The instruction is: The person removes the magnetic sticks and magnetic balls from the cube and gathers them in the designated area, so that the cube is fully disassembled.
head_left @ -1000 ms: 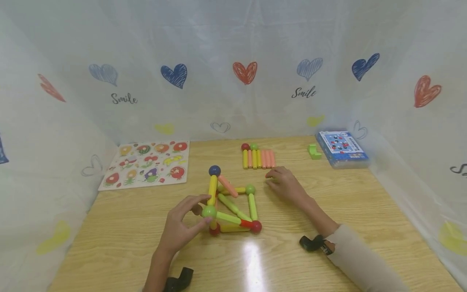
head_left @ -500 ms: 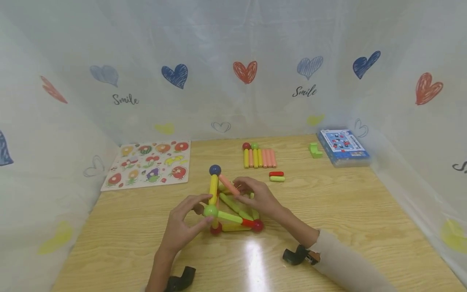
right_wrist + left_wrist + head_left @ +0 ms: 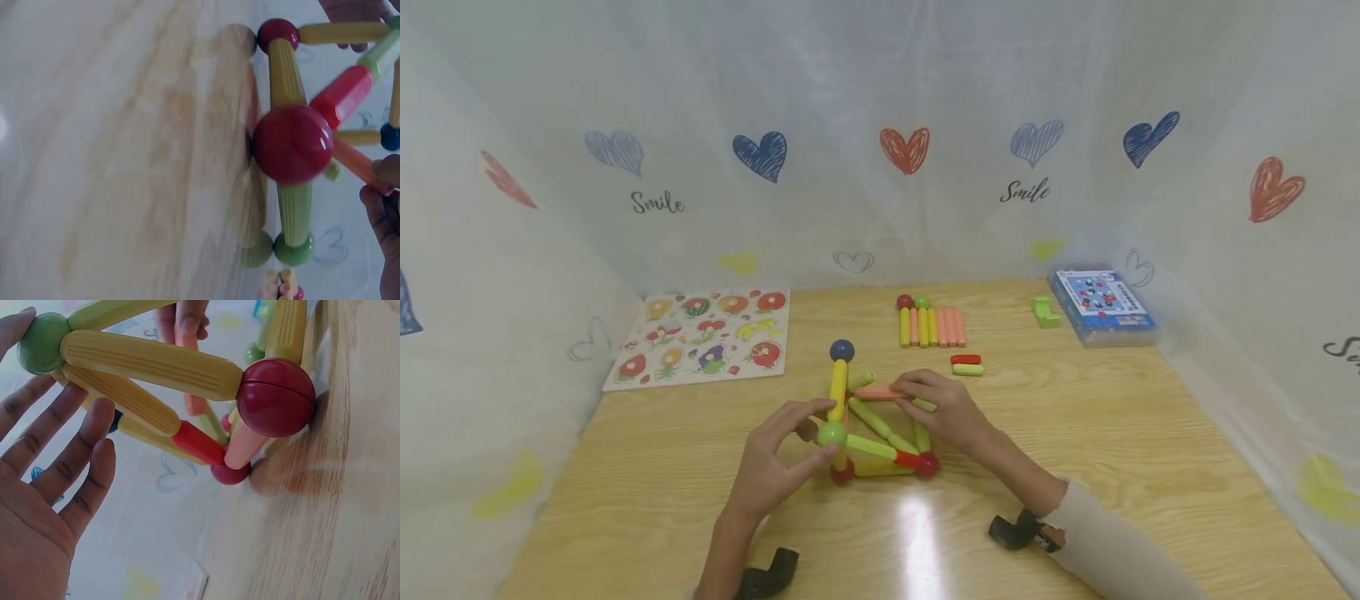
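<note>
In the head view, a magnetic stick-and-ball frame stands mid-table, with a blue ball (image 3: pixel 842 351) at its top and dark red balls (image 3: pixel 928 465) at its near base corners. My left hand (image 3: pixel 771 462) pinches the green ball (image 3: pixel 832 435) on the near left side, thumb and forefinger on it; the other fingers spread loosely in the left wrist view. Between the thumb and fingers of my right hand (image 3: pixel 951 415) is a salmon magnetic stick (image 3: pixel 876 392), lying nearly level over the frame's far side, below the blue ball. The stick's right end is hidden by the fingers.
Behind the frame lies a row of yellow and salmon sticks (image 3: pixel 932 327) with two balls. Short red and green sticks (image 3: pixel 967 365) lie nearer. A green block (image 3: pixel 1045 312) and a blue box (image 3: pixel 1105 307) sit back right, a fruit puzzle board (image 3: pixel 700 340) back left.
My right hand has left the short red and green sticks, reached the frame and gripped the salmon stick. The stick has come off the blue ball and swung down level. My left hand stays put.
</note>
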Demonstrator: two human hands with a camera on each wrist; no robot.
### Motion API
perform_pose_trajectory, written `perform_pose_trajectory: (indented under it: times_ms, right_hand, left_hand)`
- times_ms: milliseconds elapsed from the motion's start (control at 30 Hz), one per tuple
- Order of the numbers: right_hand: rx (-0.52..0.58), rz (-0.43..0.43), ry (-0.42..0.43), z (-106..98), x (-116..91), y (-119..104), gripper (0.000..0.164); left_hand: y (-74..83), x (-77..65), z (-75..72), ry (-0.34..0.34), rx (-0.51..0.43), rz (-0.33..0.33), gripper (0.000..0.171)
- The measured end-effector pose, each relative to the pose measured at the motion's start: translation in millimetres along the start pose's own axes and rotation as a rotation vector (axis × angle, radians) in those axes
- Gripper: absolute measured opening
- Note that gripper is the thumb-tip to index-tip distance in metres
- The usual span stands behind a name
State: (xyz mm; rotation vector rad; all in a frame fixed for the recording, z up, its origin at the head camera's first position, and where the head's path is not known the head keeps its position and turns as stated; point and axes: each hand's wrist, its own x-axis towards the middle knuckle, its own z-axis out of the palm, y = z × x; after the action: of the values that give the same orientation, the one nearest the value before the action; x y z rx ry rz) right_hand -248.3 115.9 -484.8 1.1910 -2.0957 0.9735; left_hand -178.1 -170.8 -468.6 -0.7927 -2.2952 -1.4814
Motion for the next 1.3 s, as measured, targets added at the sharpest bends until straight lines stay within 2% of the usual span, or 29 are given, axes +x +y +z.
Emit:
perform_pose_trajectory:
  times_ms: [133, 233, 467, 733, 1000, 1300]
  right_hand:
    - [-0.076, 0.094, 0.021, -11.5, -5.9, 12.8, 0.034]
    - [-0.105, 0.153, 0.050, -24.3, -8.2, 24.1, 0.031]
    - [-0.188, 0.218, 0.104, -52.9, -10.0, 48.6, 0.027]
    - [-0.278, 0.336, 0.116, -72.5, -15.9, 77.6, 0.023]
    - [-0.390, 0.497, 0.082, -81.8, -17.2, 103.9, 0.021]
    - [-0.432, 0.617, 0.003, -81.1, -17.6, 118.0, 0.018]
  left_hand:
    - [0.3, -0.2, 0.4, 0.004, 0.004, -0.004, 0.053]
    - [0.8, -0.1, 0.2, 0.005, 0.009, -0.012, 0.053]
    - [2.6, -0.8, -1.5, 0.002, 0.023, -0.025, 0.053]
    - [0.9, -1.8, 0.4, -0.005, 0.022, -0.025, 0.053]
    - [1.0, -1.6, 1.7, 0.000, 0.015, -0.025, 0.052]
    - [2.9, -0.9, 1.8, -0.003, 0.016, -0.020, 0.053]
